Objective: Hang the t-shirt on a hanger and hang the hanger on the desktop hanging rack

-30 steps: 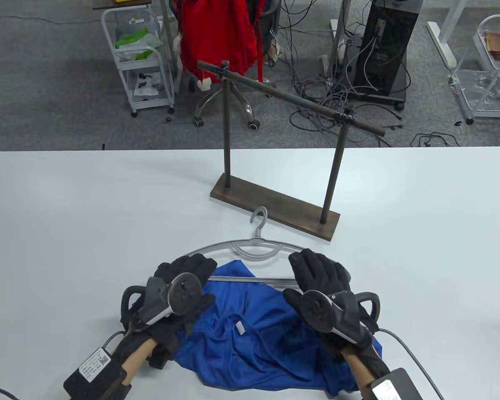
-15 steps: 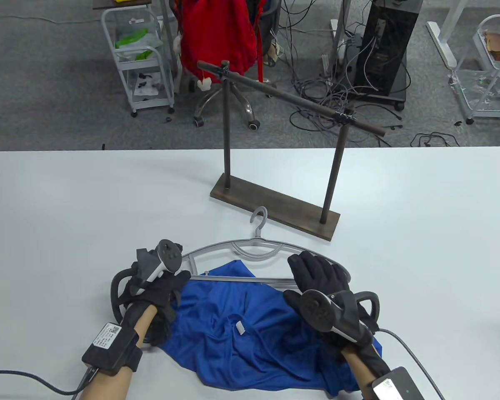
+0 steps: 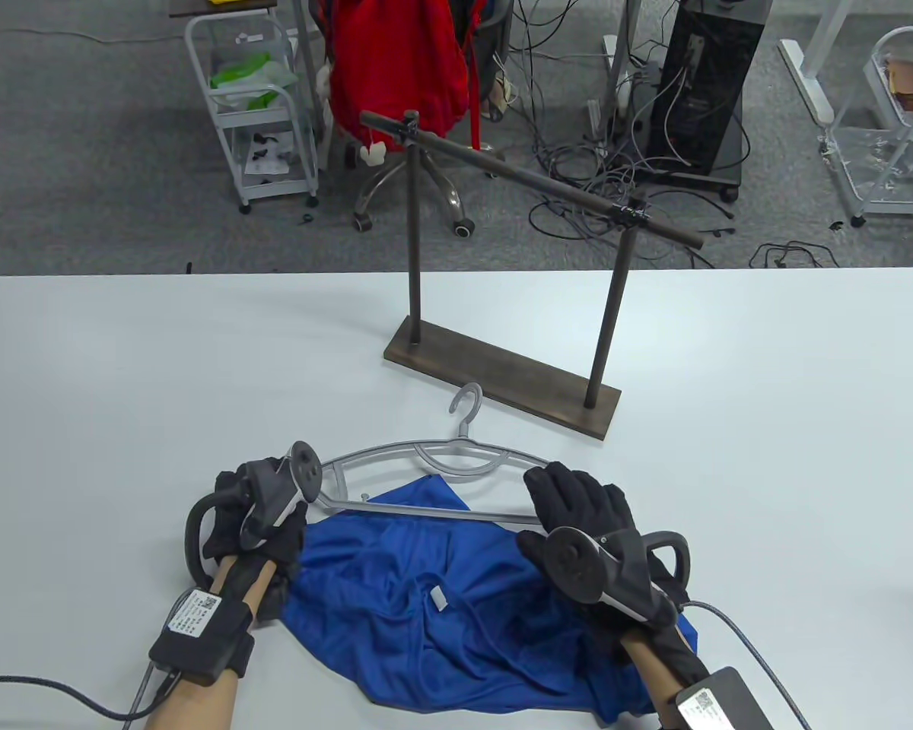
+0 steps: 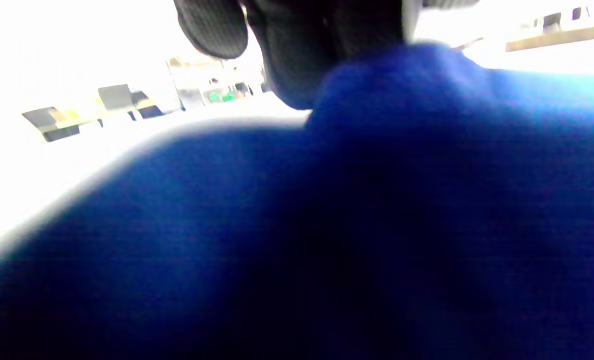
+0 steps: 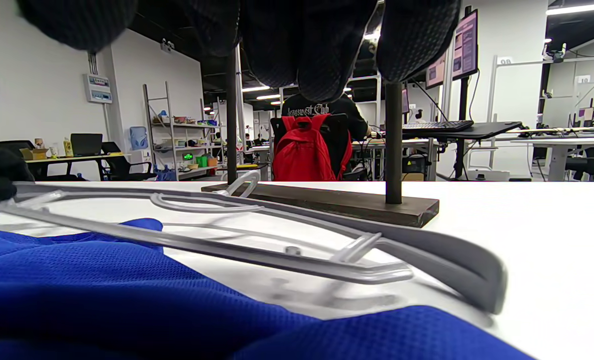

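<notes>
Blue knit fabric of the t-shirt (image 3: 441,608) lies bunched on the white tabletop (image 3: 122,380) directly in front of me, its upper edge tucked under the lower bar of the grey plastic hanger (image 3: 426,464). The hanger lies nearly flat just beyond the shirt, hook pointing toward the desktop hanging rack (image 3: 517,304), which stands upright near the far edge, well clear of both hands. In the right wrist view the hanger's right end (image 5: 466,280) sits slightly above the tabletop, with shirt fabric below it.

My left hand (image 3: 255,513) is at the hanger's left end, where shirt and frame meet. The fingers look curled there, but the tracker hides them, so I cannot tell what they grip, fabric or frame. The left wrist view shows only blurred blue cloth against the glove. My right hand (image 3: 586,509) lies with fingers extended over the hanger's right shoulder and the shirt beneath it, gripping nothing.

Judgement: the right hand pins that side so the frame does not slide while the left works the shirt onto the opposite arm. The shirt is not yet on the hanger, and the rack bar (image 3: 532,179) carries nothing.
</notes>
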Demonstrator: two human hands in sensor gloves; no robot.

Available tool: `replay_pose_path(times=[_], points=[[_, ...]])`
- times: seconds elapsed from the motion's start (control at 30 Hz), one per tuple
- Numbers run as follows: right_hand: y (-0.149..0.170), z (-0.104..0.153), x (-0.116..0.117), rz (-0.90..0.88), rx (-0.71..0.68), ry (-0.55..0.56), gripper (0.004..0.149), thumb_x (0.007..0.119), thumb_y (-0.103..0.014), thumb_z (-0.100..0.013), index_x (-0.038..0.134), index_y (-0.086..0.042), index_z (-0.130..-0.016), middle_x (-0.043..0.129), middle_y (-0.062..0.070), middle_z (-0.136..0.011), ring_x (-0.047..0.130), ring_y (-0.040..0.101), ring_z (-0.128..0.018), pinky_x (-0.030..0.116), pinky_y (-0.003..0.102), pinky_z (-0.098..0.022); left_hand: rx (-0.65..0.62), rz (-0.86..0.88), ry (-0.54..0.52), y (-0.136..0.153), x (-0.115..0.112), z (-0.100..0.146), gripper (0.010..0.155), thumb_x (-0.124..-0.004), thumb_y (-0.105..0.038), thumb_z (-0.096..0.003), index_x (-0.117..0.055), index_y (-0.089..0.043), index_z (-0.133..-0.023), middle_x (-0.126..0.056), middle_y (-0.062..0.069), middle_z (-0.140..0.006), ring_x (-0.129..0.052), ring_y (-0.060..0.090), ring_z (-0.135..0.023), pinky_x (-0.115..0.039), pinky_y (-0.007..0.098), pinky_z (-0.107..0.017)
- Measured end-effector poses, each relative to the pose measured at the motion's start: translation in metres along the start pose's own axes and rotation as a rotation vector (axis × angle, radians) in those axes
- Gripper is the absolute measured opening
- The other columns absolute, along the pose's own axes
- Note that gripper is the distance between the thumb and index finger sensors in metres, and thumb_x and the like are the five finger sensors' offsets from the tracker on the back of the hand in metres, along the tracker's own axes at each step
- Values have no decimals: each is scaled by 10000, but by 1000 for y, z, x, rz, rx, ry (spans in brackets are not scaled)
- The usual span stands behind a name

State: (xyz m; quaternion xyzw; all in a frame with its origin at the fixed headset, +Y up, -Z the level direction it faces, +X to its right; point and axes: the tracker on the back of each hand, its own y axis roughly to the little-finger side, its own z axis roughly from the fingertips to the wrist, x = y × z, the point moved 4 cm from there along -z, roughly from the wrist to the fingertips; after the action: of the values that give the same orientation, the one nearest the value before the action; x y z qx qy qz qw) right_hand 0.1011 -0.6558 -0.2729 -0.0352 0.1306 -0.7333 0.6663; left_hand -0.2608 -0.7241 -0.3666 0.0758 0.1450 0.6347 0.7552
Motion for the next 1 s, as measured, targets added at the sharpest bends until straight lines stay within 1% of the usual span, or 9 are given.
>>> replay_pose_path(times=[0.07,0.13,0.27,0.4,0.6,0.77,0.83,0.9,1.0], points=[[1,0,-1,-3,5,6,735,641,-571,-474,428,-274,-1112,554,39,-1173,660,328,-1083,588,609,-774,2,50,-48,6,10,2,458,-529,-594,-486,-562,-506,-934,-880,-269,-847,-983,-3,-792,-716,370,-853],[2,0,-1,-6,11,12,736,642,-569,-475,427,-272,-1113,556,42,-1172,660,328,-1083,587,610,-773,5,91,-77,10,15,4,456,-526,-590,-488,-536,-503,-935,-861,-261,-836,-969,-5,-756,-714,369,-851],[6,0,-5,-5,28,39,734,643,-564,-476,430,-266,-1111,557,48,-1170,662,336,-1078,587,613,-768,5,95,-222,17,37,13,440,-511,-598,-489,-513,-521,-922,-837,-271,-811,-950,-30,-713,-722,347,-848],[14,-1,-8,-18,71,59,724,641,-555,-480,440,-260,-1110,564,51,-1166,666,342,-1074,588,616,-765,1,145,-368,26,59,26,427,-515,-595,-492,-514,-513,-910,-840,-272,-802,-955,-37,-705,-736,333,-843],[27,-3,-8,-34,134,81,711,618,-548,-488,449,-246,-1109,582,63,-1158,686,349,-1061,595,616,-757,-25,309,-517,41,86,48,432,-499,-607,-495,-460,-515,-915,-800,-296,-843,-936,-60,-756,-724,317,-858],[31,-3,-9,-31,168,94,713,648,-531,-488,449,-240,-1108,605,64,-1144,713,348,-1043,607,614,-751,-75,454,-573,52,106,65,437,-501,-616,-490,-449,-525,-914,-786,-303,-858,-926,-64,-776,-712,316,-866],[31,-4,-10,-7,182,108,673,671,-499,-493,497,-239,-1089,706,36,-1076,819,302,-962,661,589,-733,-99,495,-585,54,112,70,437,-502,-620,-489,-445,-533,-913,-778,-308,-867,-917,-65,-789,-702,315,-873],[31,-3,-13,-5,183,137,553,689,-443,-500,625,-267,-1020,846,-32,-918,948,220,-785,744,543,-694,-120,523,-591,54,115,74,436,-500,-623,-489,-440,-543,-914,-768,-313,-880,-908,-66,-809,-690,319,-880],[31,-2,-16,-41,192,159,472,694,-400,-504,698,-267,-957,888,-50,-804,981,189,-641,795,518,-651,-134,542,-585,53,116,77,437,-491,-625,-493,-433,-555,-920,-756,-314,-900,-896,-63,-832,-676,332,-886]])
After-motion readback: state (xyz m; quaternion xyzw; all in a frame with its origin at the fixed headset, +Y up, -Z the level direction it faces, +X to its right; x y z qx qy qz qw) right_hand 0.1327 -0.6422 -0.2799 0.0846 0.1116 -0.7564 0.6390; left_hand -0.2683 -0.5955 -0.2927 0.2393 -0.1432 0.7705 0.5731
